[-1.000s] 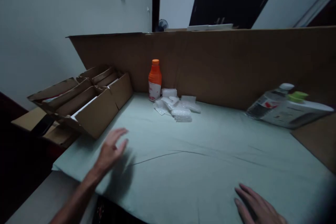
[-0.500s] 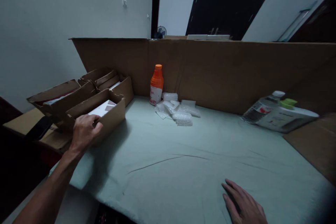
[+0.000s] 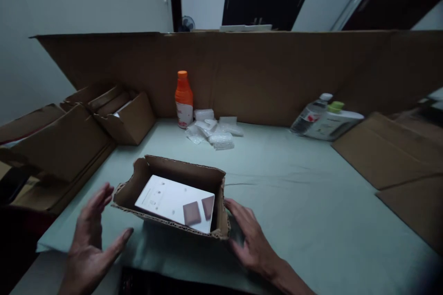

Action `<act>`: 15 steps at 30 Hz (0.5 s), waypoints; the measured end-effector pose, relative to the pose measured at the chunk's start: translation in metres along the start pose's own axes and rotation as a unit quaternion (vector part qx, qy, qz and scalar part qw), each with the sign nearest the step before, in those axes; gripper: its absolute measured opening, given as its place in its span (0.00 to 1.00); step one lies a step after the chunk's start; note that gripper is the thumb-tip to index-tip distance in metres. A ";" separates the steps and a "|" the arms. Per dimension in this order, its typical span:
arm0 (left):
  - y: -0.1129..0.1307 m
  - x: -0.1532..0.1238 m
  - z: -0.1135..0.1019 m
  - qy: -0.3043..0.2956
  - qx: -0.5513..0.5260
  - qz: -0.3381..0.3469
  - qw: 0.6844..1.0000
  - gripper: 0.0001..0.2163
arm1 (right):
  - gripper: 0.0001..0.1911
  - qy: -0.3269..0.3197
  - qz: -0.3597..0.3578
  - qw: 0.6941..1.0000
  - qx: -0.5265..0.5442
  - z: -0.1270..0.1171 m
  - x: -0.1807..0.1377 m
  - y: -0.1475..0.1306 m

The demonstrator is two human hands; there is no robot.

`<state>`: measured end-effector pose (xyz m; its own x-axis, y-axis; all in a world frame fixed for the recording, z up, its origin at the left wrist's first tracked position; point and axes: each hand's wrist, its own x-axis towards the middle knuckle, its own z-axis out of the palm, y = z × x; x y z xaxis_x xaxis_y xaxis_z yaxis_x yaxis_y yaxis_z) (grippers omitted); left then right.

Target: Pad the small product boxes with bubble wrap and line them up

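An open cardboard box (image 3: 173,173) sits on the pale green cloth (image 3: 284,198) right in front of me. Inside it lies a white sheet or flat white item (image 3: 166,198) with two small brown squares (image 3: 191,213) on it. My left hand (image 3: 90,242) hovers just off the box's left corner, fingers spread and apart from the cardboard. My right hand (image 3: 252,236) rests against the box's right wall, fingers stretched along it, holding nothing.
More open cardboard boxes (image 3: 121,113) stand at the left. An orange bottle (image 3: 183,99) and small bubble-wrap packets (image 3: 211,131) sit by the tall cardboard back wall (image 3: 277,73). Two bottles lie on their sides (image 3: 325,117) at right, near flat cardboard sheets (image 3: 387,152).
The box from the left stack now sits in front of me. My left hand has let go of it; my right hand has moved from the cloth to the box's right side.
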<state>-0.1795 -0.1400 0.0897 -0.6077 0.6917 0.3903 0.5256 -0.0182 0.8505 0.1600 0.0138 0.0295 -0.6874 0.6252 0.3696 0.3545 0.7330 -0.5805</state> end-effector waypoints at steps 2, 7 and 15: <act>-0.022 -0.012 0.014 -0.030 -0.060 -0.108 0.992 0.40 | 0.44 -0.023 -0.003 0.999 0.033 0.005 0.001 -0.009; -0.049 -0.024 0.046 -0.057 -0.018 -0.264 0.963 0.33 | 0.48 -0.057 0.025 0.995 0.084 0.015 -0.005 -0.013; -0.018 0.001 0.101 -0.085 -0.059 -0.231 0.967 0.32 | 0.43 0.016 0.065 0.980 0.187 -0.011 0.040 0.017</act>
<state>-0.1289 -0.0659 0.0390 -0.6497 0.7540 -0.0971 0.1434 0.2470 0.9584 0.1456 0.0545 0.0420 -0.6291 0.7197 0.2939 0.1771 0.5009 -0.8472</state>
